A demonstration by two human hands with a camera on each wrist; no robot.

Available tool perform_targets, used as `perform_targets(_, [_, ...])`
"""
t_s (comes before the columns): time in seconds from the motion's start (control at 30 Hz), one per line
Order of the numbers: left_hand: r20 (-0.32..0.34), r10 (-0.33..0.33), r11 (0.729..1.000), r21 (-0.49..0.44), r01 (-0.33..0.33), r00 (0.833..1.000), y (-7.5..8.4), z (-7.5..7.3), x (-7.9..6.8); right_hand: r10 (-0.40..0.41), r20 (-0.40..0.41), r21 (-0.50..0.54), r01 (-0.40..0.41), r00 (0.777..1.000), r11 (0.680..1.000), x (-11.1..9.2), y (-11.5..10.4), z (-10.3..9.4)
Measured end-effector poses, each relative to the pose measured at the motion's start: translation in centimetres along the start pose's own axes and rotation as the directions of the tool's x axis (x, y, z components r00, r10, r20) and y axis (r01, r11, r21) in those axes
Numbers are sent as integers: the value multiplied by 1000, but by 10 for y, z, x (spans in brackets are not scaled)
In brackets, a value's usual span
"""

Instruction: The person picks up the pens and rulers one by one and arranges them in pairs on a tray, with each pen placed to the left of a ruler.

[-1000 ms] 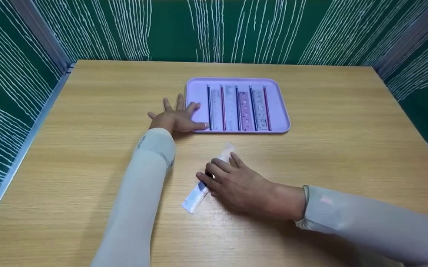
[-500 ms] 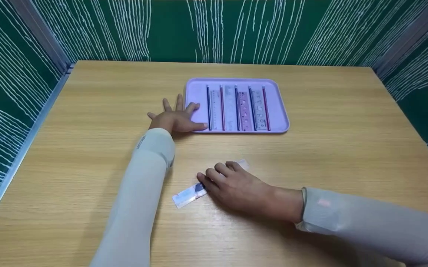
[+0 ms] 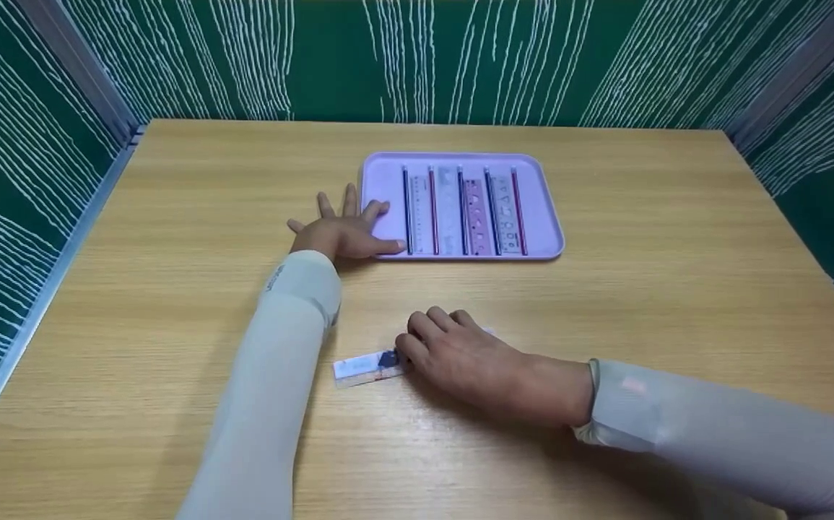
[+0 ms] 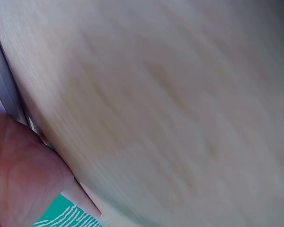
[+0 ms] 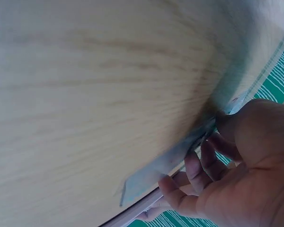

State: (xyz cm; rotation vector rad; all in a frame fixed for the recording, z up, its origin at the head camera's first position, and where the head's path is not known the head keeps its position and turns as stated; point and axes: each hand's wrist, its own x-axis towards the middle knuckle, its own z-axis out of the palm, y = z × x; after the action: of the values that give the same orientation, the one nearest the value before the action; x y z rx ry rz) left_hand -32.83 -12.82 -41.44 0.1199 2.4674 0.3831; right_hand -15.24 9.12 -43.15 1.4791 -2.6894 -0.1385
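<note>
A lilac tray [image 3: 543, 217] lies toward the back of the table. On it, pencils [image 3: 431, 209] and see-through or pink rulers [image 3: 476, 217] are laid side by side, lengthwise toward me. My left hand [image 3: 341, 230] rests with fingers spread at the tray's left edge, its thumb over the front left corner near the first pencil. Closer to me, my right hand [image 3: 463, 361] pinches a clear, light-blue printed ruler [image 3: 366, 367] around its middle, fingers curled. The ruler lies slanted, close over the table; its middle is hidden under the hand. In the right wrist view, thumb and fingertips meet at this ruler [image 5: 151, 175].
The wooden table [image 3: 640, 289] is bordered by green walls [image 3: 344, 65] with white streaky lines at the back and sides. Light-coloured sleeves [image 3: 265, 375] cover both forearms. The left wrist view mostly shows blurred tabletop [image 4: 146, 104] and part of the palm.
The ruler under my right hand has turned from a steep slant to nearly crosswise, and the right fingers have curled in more. The left hand and the tray stay in place.
</note>
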Motion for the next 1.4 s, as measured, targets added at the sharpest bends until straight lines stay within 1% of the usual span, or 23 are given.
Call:
perform_targets(0.13, [1,-2,1000,3,2,1000,0,0,0,-7,5,-26,7,1000,1000,-1,1,1])
perform_targets(0.23, [3,-2,1000,3,2,1000,0,0,0,5,3,-8,-5,1000,1000,-2,2,0])
perform_targets(0.33, [4,3,1000,-2,-3,1000,0,-1,0,25,-28,71,-23,999,997,-2,4,-2])
perform_targets(0.43, [2,5,1000,-5,-5,1000,1,-1,-1,57,-59,200,-44,997,979,-2,6,-4])
perform_targets(0.53, [4,0,1000,-4,0,1000,1,0,0,99,-43,331,-79,994,940,-2,7,-6])
perform_targets(0.67, [6,-9,1000,-2,9,1000,2,0,0,160,17,467,-149,987,871,-2,9,-10])
perform_targets(0.8, [8,-14,1000,-4,14,1000,2,1,1,182,58,557,-183,982,810,-2,13,-14])
perform_targets(0.9, [5,-19,1000,-6,19,1000,2,1,1,182,64,614,-183,981,768,-2,17,-15])
perform_targets(1.0, [2,-18,1000,-7,18,1000,2,0,1,198,71,674,-193,978,713,-2,20,-14])
perform_targets(1.07, [3,-15,1000,-9,15,1000,2,0,1,224,90,711,-220,971,667,-2,22,-13])
perform_targets(1.13, [3,-11,1000,-10,11,1000,2,0,1,257,121,746,-259,959,613,-2,24,-13])
perform_targets(1.17, [3,-12,1000,-8,12,1000,2,0,1,272,137,762,-277,952,585,-2,25,-12])
perform_targets(1.2, [3,-11,1000,-7,11,1000,2,0,1,286,158,782,-296,945,548,-2,26,-12])
perform_targets(1.23, [4,-9,1000,-4,9,1000,1,0,1,297,183,804,-316,937,503,-2,27,-12])
perform_targets(1.27, [5,-6,1000,-1,6,1000,1,0,1,306,210,830,-335,929,446,-3,28,-11])
perform_targets(1.4, [7,1,1000,7,-1,1000,0,0,1,330,318,903,-390,889,182,-6,32,-10])
